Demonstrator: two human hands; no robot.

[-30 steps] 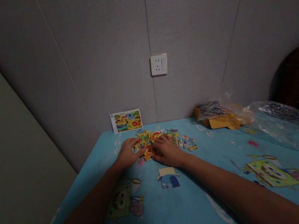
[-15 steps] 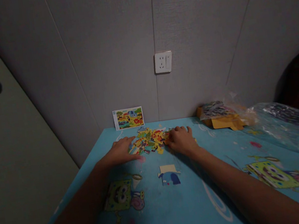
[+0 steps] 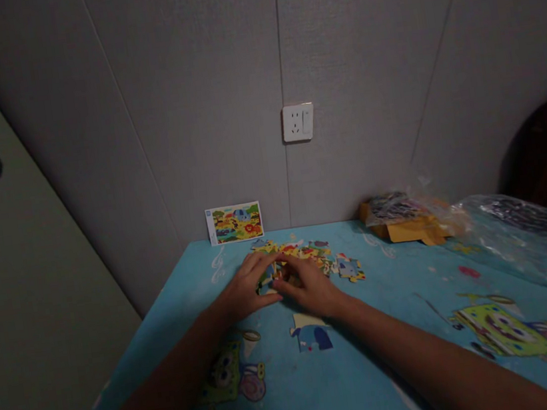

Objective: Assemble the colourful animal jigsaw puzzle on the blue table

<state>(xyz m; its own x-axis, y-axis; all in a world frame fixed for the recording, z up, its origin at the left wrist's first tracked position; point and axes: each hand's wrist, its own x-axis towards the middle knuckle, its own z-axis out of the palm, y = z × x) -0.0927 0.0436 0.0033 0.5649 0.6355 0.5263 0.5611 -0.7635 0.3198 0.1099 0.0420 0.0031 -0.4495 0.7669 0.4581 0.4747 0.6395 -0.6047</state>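
Observation:
My left hand (image 3: 249,287) rests at the left edge of a heap of jigsaw puzzle pieces (image 3: 304,250), thumb and fingers apart. From the right, my right hand (image 3: 313,288) reaches over the heap's front, its thumb and forefinger spread around some pieces. The fingertips of both hands nearly meet, and they hide part of the heap. Just right of the heap lies a blue and yellow puzzle piece (image 3: 348,268). Closer to me is a small section of puzzle (image 3: 311,336) with a blue animal, partly behind my right wrist.
A picture card (image 3: 236,223) of a colourful animal scene leans on the wall behind the heap. At the back right lie an orange-yellow packet (image 3: 410,230) and a crumpled clear plastic bag (image 3: 514,234). A blue cartoon-printed cloth (image 3: 365,368) covers the table.
My right hand has moved left and toward me across the heap, uncovering the piece at its right. My left hand has shifted slightly right, so the two hands are now close together.

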